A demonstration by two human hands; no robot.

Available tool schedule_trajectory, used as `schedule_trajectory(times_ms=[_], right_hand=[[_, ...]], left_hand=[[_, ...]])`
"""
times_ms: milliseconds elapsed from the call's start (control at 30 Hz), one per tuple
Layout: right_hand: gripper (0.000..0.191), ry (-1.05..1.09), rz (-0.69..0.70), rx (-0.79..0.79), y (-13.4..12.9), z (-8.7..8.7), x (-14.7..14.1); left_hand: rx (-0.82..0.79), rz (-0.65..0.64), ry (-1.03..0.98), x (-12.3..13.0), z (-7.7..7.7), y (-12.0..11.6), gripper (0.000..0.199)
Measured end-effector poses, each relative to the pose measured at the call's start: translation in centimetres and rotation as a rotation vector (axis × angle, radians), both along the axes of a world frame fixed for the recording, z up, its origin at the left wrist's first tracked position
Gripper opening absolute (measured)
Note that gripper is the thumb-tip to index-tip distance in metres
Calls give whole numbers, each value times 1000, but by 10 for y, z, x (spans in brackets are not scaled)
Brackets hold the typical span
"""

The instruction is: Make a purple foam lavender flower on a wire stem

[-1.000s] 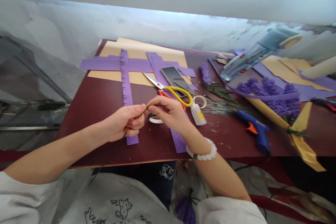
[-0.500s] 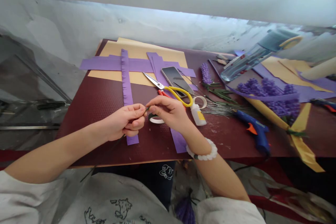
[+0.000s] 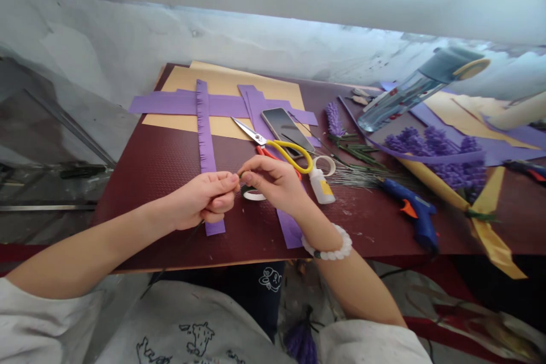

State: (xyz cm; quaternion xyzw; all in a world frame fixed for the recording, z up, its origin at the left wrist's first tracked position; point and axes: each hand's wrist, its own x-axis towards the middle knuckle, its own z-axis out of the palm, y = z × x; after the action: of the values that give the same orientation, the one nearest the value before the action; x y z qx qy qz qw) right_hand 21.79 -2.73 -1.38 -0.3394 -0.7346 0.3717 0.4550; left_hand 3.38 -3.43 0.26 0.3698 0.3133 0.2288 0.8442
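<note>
Over the near part of the table, my left hand (image 3: 209, 198) is closed on a thin dark green wire stem (image 3: 158, 275), whose free end slants down toward my lap. My right hand (image 3: 273, 182) meets it fingertip to fingertip, pinching a small dark green bit at the stem's upper end; fingers mostly hide it. Below the right hand lies a roll of dark green tape (image 3: 252, 194) with a white core, partly covered. A fringed purple paper strip (image 3: 205, 136) runs behind the left hand. Yellow-handled scissors (image 3: 294, 151) lie just beyond the right hand.
A glue bottle (image 3: 322, 186), a phone (image 3: 284, 128) and bundled wires (image 3: 358, 178) lie right of centre. Farther right are a blue glue gun (image 3: 412, 207), a wrapped purple flower bouquet (image 3: 464, 153) and a tilted water bottle (image 3: 420, 91). Tan paper (image 3: 170, 122) lies behind.
The stem's lower end has swung slightly to the right and down. Both hands keep nearly the same place and pinch.
</note>
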Motion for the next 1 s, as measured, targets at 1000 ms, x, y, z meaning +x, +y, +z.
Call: schedule_trajectory(times_ms=[1000], right_hand=[[17,45,45,-230,0,0,0]], left_hand=[[230,132,112,2,-2,5,26]])
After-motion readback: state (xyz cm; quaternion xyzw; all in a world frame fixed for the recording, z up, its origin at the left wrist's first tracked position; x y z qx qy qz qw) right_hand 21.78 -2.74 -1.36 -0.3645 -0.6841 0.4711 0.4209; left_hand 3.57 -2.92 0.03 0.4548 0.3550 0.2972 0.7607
